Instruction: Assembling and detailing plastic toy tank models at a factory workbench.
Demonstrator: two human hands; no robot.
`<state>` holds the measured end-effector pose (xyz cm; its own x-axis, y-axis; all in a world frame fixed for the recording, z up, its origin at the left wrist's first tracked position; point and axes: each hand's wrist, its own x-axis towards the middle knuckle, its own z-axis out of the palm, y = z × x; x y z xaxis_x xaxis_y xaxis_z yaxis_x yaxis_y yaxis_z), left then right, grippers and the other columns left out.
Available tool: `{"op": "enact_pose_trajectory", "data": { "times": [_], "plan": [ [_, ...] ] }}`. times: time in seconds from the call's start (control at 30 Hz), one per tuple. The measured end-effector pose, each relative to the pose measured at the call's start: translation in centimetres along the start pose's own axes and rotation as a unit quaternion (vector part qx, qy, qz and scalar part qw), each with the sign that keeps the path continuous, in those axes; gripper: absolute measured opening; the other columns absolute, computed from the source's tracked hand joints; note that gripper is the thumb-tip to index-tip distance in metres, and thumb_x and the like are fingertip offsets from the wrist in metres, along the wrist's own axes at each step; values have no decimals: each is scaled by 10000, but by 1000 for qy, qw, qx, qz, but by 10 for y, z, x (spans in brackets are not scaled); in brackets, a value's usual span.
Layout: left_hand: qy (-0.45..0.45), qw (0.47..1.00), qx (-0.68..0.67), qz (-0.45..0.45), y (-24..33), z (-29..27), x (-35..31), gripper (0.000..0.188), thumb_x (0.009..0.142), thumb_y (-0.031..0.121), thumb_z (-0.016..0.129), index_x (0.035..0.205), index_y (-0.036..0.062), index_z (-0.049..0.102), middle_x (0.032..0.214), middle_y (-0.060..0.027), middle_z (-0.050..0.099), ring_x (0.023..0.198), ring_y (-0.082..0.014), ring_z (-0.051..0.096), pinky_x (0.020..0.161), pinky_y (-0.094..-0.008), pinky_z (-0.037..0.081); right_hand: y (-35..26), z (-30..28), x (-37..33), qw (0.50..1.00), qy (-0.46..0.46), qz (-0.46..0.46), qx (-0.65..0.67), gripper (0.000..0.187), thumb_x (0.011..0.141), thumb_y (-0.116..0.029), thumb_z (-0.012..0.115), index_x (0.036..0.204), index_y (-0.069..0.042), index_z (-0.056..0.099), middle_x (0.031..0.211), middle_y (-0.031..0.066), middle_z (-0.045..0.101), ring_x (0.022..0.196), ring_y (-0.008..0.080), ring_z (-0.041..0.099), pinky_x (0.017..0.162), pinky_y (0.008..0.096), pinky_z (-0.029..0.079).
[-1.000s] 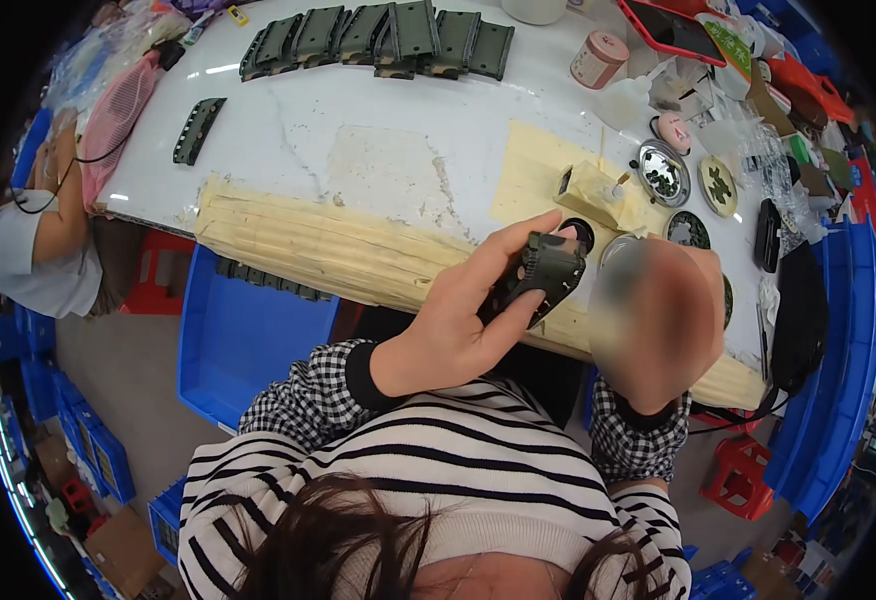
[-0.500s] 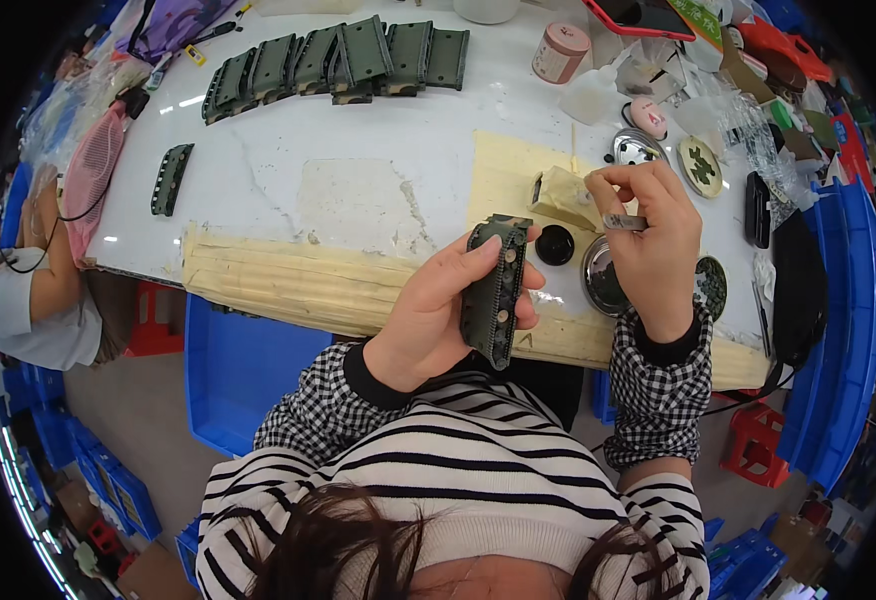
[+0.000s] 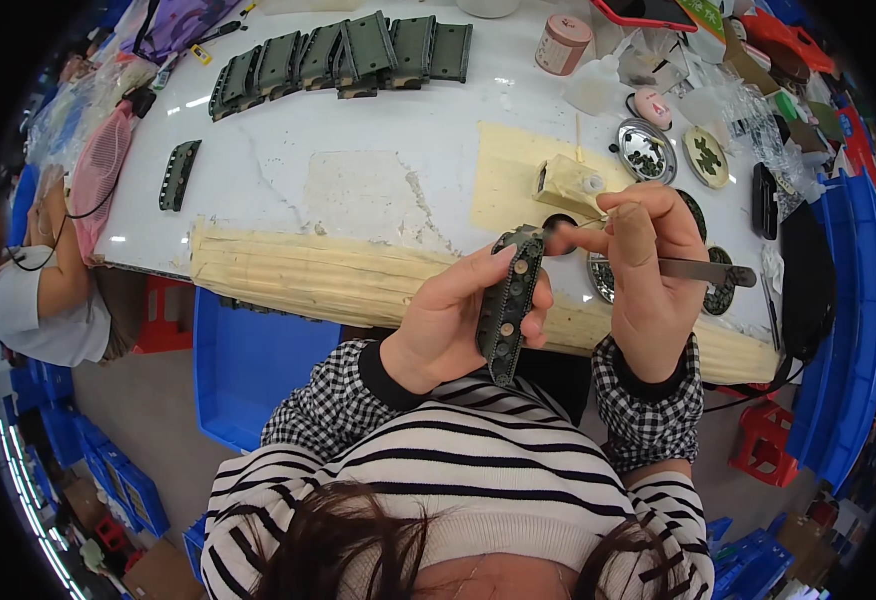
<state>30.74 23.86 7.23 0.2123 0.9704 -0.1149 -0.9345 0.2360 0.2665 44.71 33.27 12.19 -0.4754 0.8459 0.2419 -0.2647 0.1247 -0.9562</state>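
While your left hand (image 3: 438, 335) grips the green part (image 3: 511, 312), the part lies to the left of your right hand (image 3: 656, 305), with its long axis running nearly up and down the view and its upper end leaning slightly right. That upper end is the section nearest the right index fingertip; the lower end lies well apart from it. The studded side, with two brass-coloured discs, faces up toward you.

Your left fingers are curled around the part from the right, with the thumb laid along its upper left side. Your right hand is partly closed and has hold of a flat metal tool (image 3: 693, 269), whose blunt end projects to the right. The index finger extends left toward the part; because the tip is blurred, you cannot tell whether it touches.

Just beyond that fingertip sits a black disc (image 3: 558, 218), then a yellow-wrapped block (image 3: 563, 182). A silver dish (image 3: 642, 130) of small green pieces stands farther up and right. A single studded piece (image 3: 179, 175) lies well to the left, and a row of green pieces (image 3: 418, 45) lines the far side of the white table (image 3: 248, 120).
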Motion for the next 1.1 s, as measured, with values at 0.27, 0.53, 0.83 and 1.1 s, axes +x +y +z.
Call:
{"op": "enact_pose_trajectory", "data": {
  "times": [0.27,0.53,0.83,1.1],
  "plan": [
    [3,1000,16,0,0,1,-2,460,991,284,376,1327,-29,363,888,-73,575,689,-156,555,651,-309,543,0,1,-1,1000,0,8,2,207,954,-141,558,972,64,549,946,115,592,780,168,656,736,280,570],
    [-2,998,62,17,7,2,-3,554,998,323,363,1418,-24,258,1031,-132,581,832,-210,608,800,-366,536,1,-13,9,988,94,-40,-117,178,935,-127,594,949,51,585,879,55,581,709,94,580,620,212,485],
    [50,874,465,132,20,13,-9,549,979,211,492,1461,48,284,1175,-126,545,1008,-167,569,909,-325,468,14,-26,22,877,104,-194,-427,47,870,-22,642,878,22,656,779,11,543,612,50,417,528,192,287],
    [65,756,634,152,20,18,-13,544,847,105,671,1350,33,479,1090,-108,602,955,-149,579,816,-284,497,-1,-6,-3,998,-21,-30,-44,177,973,-122,510,996,53,528,955,82,547,828,118,610,753,265,552]
  ]
}}
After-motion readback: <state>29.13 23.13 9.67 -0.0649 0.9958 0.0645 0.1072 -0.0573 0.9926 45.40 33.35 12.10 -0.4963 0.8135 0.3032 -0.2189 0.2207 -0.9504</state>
